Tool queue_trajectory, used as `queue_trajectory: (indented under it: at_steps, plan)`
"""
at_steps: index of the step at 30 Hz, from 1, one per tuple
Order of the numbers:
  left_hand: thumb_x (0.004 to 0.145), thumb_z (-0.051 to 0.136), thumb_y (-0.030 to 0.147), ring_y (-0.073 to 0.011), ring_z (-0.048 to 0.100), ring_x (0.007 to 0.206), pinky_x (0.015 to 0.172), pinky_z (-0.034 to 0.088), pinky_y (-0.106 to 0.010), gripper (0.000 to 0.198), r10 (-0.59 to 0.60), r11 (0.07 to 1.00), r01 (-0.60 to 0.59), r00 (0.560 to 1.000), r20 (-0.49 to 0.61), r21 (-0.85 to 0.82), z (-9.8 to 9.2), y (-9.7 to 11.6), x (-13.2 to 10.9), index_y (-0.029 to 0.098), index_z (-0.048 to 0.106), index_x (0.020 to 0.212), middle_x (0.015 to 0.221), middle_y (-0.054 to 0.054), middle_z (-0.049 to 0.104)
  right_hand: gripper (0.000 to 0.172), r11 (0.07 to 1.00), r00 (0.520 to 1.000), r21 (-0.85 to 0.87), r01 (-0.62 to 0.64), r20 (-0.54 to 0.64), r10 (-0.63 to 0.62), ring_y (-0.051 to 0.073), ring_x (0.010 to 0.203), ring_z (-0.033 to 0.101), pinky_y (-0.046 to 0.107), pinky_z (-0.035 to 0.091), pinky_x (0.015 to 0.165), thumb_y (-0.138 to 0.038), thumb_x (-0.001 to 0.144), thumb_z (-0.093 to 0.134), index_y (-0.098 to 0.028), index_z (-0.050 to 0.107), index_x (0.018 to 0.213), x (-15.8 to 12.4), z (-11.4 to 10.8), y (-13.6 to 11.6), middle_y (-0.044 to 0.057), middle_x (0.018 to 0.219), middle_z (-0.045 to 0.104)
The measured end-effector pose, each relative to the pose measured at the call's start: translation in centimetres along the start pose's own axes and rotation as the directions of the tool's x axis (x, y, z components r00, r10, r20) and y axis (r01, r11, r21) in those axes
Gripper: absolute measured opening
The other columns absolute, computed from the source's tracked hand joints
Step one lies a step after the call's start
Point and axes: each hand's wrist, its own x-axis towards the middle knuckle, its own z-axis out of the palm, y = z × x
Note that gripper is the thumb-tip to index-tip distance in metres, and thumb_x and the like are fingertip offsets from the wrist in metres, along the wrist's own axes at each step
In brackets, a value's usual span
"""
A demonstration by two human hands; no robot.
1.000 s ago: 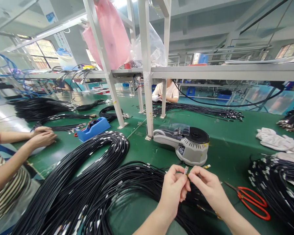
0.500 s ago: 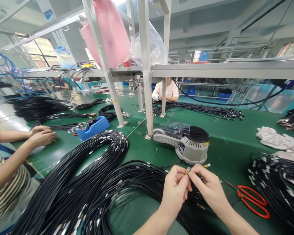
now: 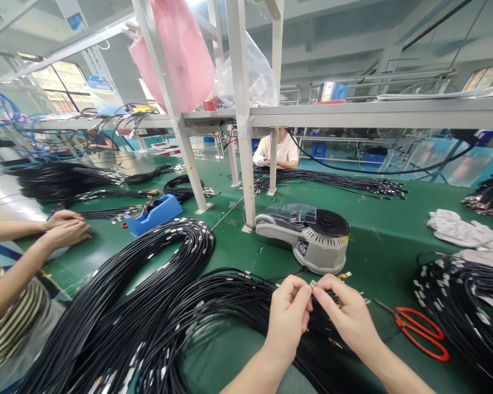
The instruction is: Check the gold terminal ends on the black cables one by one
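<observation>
Between the fingertips of both hands is a small silvery cable end [image 3: 313,284]. My left hand [image 3: 288,312] pinches it from the left, with its fingers curled. My right hand [image 3: 347,309] has thumb and forefinger closed on it from the other side. Just beneath and behind the hands runs a bundle of black cables [image 3: 225,290], partly hidden by them. A few loose cable ends with yellow and white tips show beside my right hand. The grey tape dispenser [image 3: 321,249] stands just beyond both hands.
Red-handled scissors [image 3: 422,331] and another cable coil [image 3: 456,306] lie to the right, with white gloves [image 3: 462,230] behind. A large cable bundle [image 3: 148,279] and a blue tape holder [image 3: 155,215] are left. A person's hands [image 3: 68,230] rest at far left; another person [image 3: 281,149] sits opposite. White posts [image 3: 241,137] rise from the table.
Both hands have shifted slightly left in the view, and the fingertips are a little closer together on the cable end. Its yellow part no longer shows. The whole scene has moved slightly left.
</observation>
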Motion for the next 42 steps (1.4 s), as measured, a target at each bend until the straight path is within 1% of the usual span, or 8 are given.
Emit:
queue_trajectory:
  at_steps: [6,11,15,18,24,30,37,42]
  plan:
    - [0.08,0.054,0.035,0.0,0.022,0.032,0.03,0.012,-0.016,0.025,-0.043,0.981,0.029,0.997,-0.068,-0.191,0.0,0.0,0.1,0.017,0.042,0.066,0.051,0.008,0.039,0.021,0.993,0.996,0.084,-0.077,0.055,0.073,0.017,0.064,0.051,0.027,0.04,0.061,-0.033,0.086,0.045,-0.02,0.056,0.074,0.0,0.7,1.0,0.002,0.069,0.057]
    - [0.082,0.052,0.034,-0.0003,0.023,0.033,0.033,0.01,-0.017,0.023,-0.062,0.956,0.042,0.996,-0.06,-0.29,-0.2,0.6,0.3,0.018,0.041,0.069,0.052,0.008,0.04,0.021,0.93,0.967,0.273,-0.248,0.016,0.253,0.013,0.05,0.04,0.025,0.034,0.049,-0.038,0.086,0.044,-0.019,0.053,0.092,0.2,0.5,2.0,-0.006,0.052,0.04]
    - [0.085,0.044,0.042,-0.0008,0.025,0.034,0.034,0.011,-0.017,0.028,-0.092,0.944,0.077,0.995,-0.032,-0.322,0.1,0.6,0.2,0.018,0.04,0.072,0.055,0.007,0.042,0.025,0.905,0.978,0.37,-0.208,0.057,0.201,0.013,0.054,0.043,0.026,0.037,0.055,-0.038,0.088,0.04,-0.019,0.051,0.099,0.3,0.0,1.2,-0.006,0.054,0.041]
    - [0.086,0.041,0.043,-0.0017,0.028,0.036,0.034,0.015,-0.017,0.028,-0.039,0.947,0.031,0.999,-0.017,-0.319,0.5,0.3,-0.1,0.018,0.041,0.074,0.057,0.006,0.043,0.022,0.91,0.981,0.368,-0.189,0.111,0.159,0.014,0.061,0.048,0.026,0.04,0.062,-0.037,0.087,0.043,-0.02,0.053,0.098,0.4,-0.1,0.6,-0.003,0.062,0.049]
    - [0.076,0.059,0.027,-0.0026,0.028,0.036,0.035,0.021,-0.016,0.02,-0.002,0.979,0.003,1.0,0.006,-0.205,0.7,-0.2,-0.6,0.019,0.041,0.077,0.049,0.01,0.038,0.016,0.903,0.977,0.375,-0.211,0.122,0.178,0.015,0.07,0.053,0.025,0.043,0.066,-0.033,0.083,0.05,-0.021,0.058,0.089,0.9,-0.4,0.5,0.0,0.078,0.058]
    - [0.079,0.055,0.024,-0.0033,0.027,0.034,0.035,0.022,-0.016,0.016,-0.022,0.988,0.021,1.0,-0.004,-0.153,0.6,-0.3,-0.5,0.019,0.04,0.075,0.043,0.01,0.038,0.016,0.91,0.977,0.356,-0.213,0.096,0.191,0.013,0.06,0.05,0.024,0.043,0.059,-0.033,0.079,0.054,-0.018,0.06,0.075,1.0,-0.6,0.1,-0.001,0.067,0.056]
    - [0.068,0.064,0.021,-0.0027,0.036,0.036,0.035,0.031,-0.016,0.019,-0.041,0.974,0.028,0.998,-0.054,-0.224,0.6,-0.1,-0.5,0.016,0.046,0.07,0.055,0.006,0.049,0.019,0.921,0.976,0.322,-0.218,0.096,0.197,0.013,0.058,0.047,0.024,0.04,0.056,-0.032,0.078,0.054,-0.018,0.056,0.067,0.9,-0.4,0.3,-0.002,0.062,0.052]
    - [0.068,0.065,0.021,-0.004,0.041,0.036,0.034,0.032,-0.016,0.016,-0.041,0.964,0.02,0.996,-0.077,-0.264,0.6,-0.3,-0.3,0.014,0.051,0.066,0.054,0.004,0.052,0.021,0.917,0.979,0.345,-0.199,0.113,0.17,0.012,0.056,0.044,0.024,0.038,0.054,-0.033,0.082,0.051,-0.018,0.053,0.068,0.8,-0.1,1.0,-0.003,0.059,0.047]
